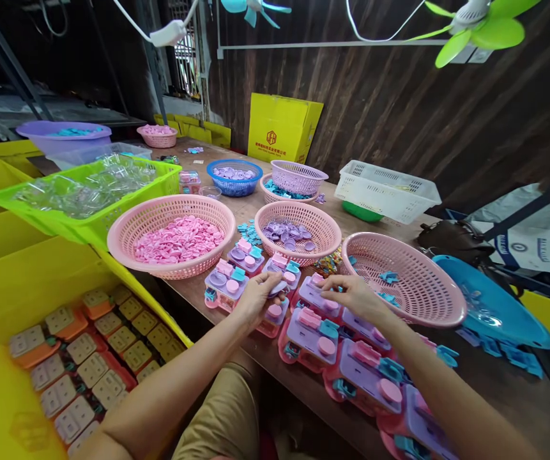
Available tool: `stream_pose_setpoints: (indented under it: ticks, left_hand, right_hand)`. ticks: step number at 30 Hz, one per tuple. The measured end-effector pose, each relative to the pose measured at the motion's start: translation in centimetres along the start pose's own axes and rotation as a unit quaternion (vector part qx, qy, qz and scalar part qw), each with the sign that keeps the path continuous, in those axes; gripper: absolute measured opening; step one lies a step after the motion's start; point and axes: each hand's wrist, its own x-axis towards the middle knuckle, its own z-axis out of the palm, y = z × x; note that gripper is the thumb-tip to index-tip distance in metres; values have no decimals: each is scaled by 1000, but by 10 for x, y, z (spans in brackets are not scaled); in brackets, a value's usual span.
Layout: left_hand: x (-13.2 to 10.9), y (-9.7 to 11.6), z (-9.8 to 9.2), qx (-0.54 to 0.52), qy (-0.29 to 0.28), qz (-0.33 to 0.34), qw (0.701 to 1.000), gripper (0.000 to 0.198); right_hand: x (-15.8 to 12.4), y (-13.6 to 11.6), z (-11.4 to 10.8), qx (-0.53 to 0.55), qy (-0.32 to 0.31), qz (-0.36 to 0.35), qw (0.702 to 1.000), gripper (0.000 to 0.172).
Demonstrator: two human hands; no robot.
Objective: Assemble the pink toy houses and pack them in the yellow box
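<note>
Several purple-topped pink toy units [310, 333] lie in a row along the front of the wooden table [509, 390]. My left hand [255, 298] rests curled on one unit near the row's far end, fingers closed over a small pale part. My right hand [354, 295] hovers over a neighbouring unit [317, 295], its fingers pinched together; what they hold is too small to name. A tilted pink basket [409, 281] with a few blue clips sits just right of my right hand.
A pink basket of pink discs [174, 235] and one of purple discs [298, 231] stand behind the row. A green crate of clear parts [87, 188] is at the left. A yellow bin of finished units [78, 358] sits below the table's left edge. A white basket [384, 188] and yellow box [282, 128] stand at the back.
</note>
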Motion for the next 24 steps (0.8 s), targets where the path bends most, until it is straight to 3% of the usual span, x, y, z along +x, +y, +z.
stream_pose_setpoints:
  ticks: [4, 7, 12, 19, 24]
  left_hand:
    - [-10, -1, -5, -2, -13, -13, 1000, 36]
    - [-17, -6, -9, 0, -19, -17, 1000, 43]
    - [-22, -15, -15, -3, -3, -35, 999, 42]
    - [-29, -26, -15, -27, -12, -62, 998, 41]
    - [-30, -29, -11, -45, -14, -74, 996, 39]
  right_hand:
    - [8, 16, 20, -302, 2, -26, 953, 13]
    - [11, 22, 26, -375, -19, -51, 925, 16]
    - [14, 30, 22, -352, -46, -59, 933, 14]
    - [7, 51, 34, -265, 76, -24, 961, 13]
    - [4, 50, 35, -256, 67, -69, 962, 16]
